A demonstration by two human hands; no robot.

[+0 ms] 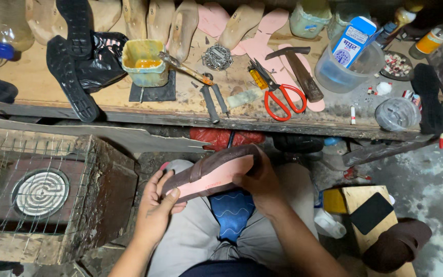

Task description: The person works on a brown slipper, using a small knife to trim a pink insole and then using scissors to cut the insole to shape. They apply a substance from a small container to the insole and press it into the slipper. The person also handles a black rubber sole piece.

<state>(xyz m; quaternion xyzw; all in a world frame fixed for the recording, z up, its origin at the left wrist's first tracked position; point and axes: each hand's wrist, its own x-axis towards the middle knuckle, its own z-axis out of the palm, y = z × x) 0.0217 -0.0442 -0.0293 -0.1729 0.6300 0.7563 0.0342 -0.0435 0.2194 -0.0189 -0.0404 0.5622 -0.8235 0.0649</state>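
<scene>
Head view: a shoe upper with a pink insole (pixel 216 174) is held over the lap, below the bench (pixel 129 110), gripped by the left hand (pixel 157 202) at one end and the right hand (pixel 257 179) at the other, seemingly being shaped, a firm grip being called for.

1. A long, sole-shaped shoe piece with a pale pink inner face and a dark brown leather edge folded over its rim (pixel 216 172), held tilted, one end low by the left fingers and the other raised toward the right fingers
2. The pink face looks up at the camera; the brown leather band runs along its upper side and wraps round the raised end
3. Its lower end sits pinched between the left thumb and left fingers; its raised end lies under the right fingertips
4. It hangs above the lap, clear of the workbench
</scene>
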